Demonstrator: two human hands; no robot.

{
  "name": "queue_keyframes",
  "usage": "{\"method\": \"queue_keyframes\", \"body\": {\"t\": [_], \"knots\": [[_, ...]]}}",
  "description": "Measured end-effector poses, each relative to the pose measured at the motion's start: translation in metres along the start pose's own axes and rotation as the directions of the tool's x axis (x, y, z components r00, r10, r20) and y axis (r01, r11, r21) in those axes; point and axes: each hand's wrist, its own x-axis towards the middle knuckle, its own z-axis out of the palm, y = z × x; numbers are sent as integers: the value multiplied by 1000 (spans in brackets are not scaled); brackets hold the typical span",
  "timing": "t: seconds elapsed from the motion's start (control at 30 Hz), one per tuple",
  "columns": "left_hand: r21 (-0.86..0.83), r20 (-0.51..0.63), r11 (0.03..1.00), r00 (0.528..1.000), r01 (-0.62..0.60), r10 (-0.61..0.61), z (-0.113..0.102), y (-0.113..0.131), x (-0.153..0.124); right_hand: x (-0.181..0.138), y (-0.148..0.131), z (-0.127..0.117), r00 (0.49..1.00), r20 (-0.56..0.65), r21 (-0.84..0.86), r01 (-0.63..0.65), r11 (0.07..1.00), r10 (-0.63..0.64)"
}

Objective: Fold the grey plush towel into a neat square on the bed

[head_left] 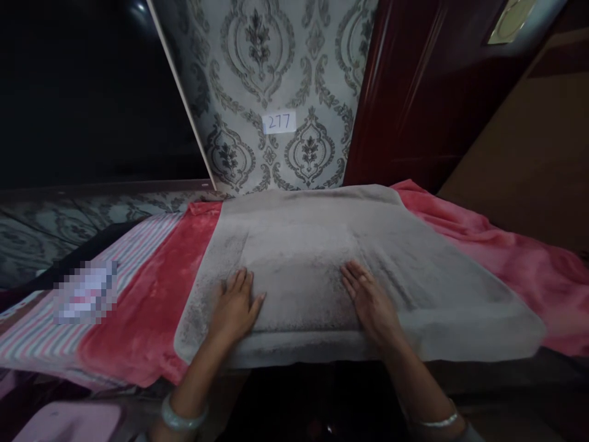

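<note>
A grey plush blanket (pixel 294 282) lies spread out in front of me, its near edge hanging over the front of the surface. My left hand (pixel 235 304) rests palm down on its left part, fingers spread. On the right, my right hand (pixel 370 301) touches the blanket with its fingers stretched out and close together. Neither hand holds anything. Between the hands the pile looks smooth, while darker brushed marks show beside and beyond them.
A red blanket (pixel 151 307) shows under the grey one, with pink-red folds (pixel 497 252) at the right. Striped cloth (pixel 142 252) lies farther left, bearing a blurred object (pixel 86 293). A large dark screen (pixel 92 92) stands behind. A pink stool-like thing (pixel 71 422) is at lower left.
</note>
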Motion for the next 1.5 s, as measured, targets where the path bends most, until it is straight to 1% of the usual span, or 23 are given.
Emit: {"method": "queue_keyframes", "body": {"t": [0.03,0.1,0.13,0.17,0.23,0.3,0.33,0.4,0.43,0.47,0.5,0.6,0.73,0.87,0.97,1.07,1.1,1.17,1.23,1.3,1.37,1.43,1.5], "knots": [[7,13,1000,1000,24,-24,-7,-2,6,5,-5,-2,1000,24,-47,-6,999,7],[31,-5,999,999,44,-44,-22,2,24,21,-18,0,997,71,-234,31,972,-15],[36,-22,999,999,30,-29,-29,8,35,32,-24,5,994,102,-360,74,930,-40],[32,-30,999,1000,-6,7,-35,16,47,45,-29,12,988,142,-490,126,863,-63],[-27,18,991,992,-128,129,-41,37,71,71,-34,30,970,230,-713,223,665,-78],[-101,80,963,962,-251,260,-36,56,90,92,-30,49,957,289,-860,273,430,-29],[-121,91,949,949,-290,302,-30,64,97,99,-25,57,952,305,-906,288,309,7],[-124,74,936,938,-329,339,-15,72,105,103,-12,66,943,324,-944,317,93,72],[-114,55,936,938,-334,341,-6,72,106,102,-6,68,938,332,-943,332,14,99],[-102,37,937,940,-333,339,2,71,107,100,-1,67,934,338,-938,344,-41,119],[-93,22,940,944,-327,330,8,69,108,97,2,66,930,341,-933,352,-76,135],[-77,22,956,958,-284,287,15,55,112,93,5,62,931,328,-932,346,-102,163],[-40,57,987,985,-159,161,9,30,128,95,1,63,929,309,-938,333,-98,203],[-45,75,997,995,-68,71,7,6,139,95,2,64,929,304,-940,328,-92,210],[-55,119,998,992,-32,39,3,-11,144,99,1,61,923,296,-945,321,-68,247],[-33,155,999,988,28,-23,-9,-23,154,116,-8,60,903,272,-956,294,-16,333],[-22,152,998,987,53,-49,-15,-23,158,124,-12,61,902,260,-960,279,-5,345],[-7,115,997,991,76,-75,-24,-17,166,140,-20,65,917,231,-970,244,-1,325],[-15,67,999,997,32,-31,-27,0,172,153,-23,72,947,198,-978,209,-19,252],[-42,53,997,996,-71,73,-22,21,174,159,-18,79,965,185,-980,196,-45,185],[-69,68,985,984,-159,163,-10,38,173,157,-7,83,964,208,-972,222,-75,167],[-88,85,978,976,-191,198,2,48,172,153,6,83,952,238,-961,260,-94,194],[-95,90,980,978,-178,186,10,48,172,150,16,80,946,245,-958,269,-94,211]]}}
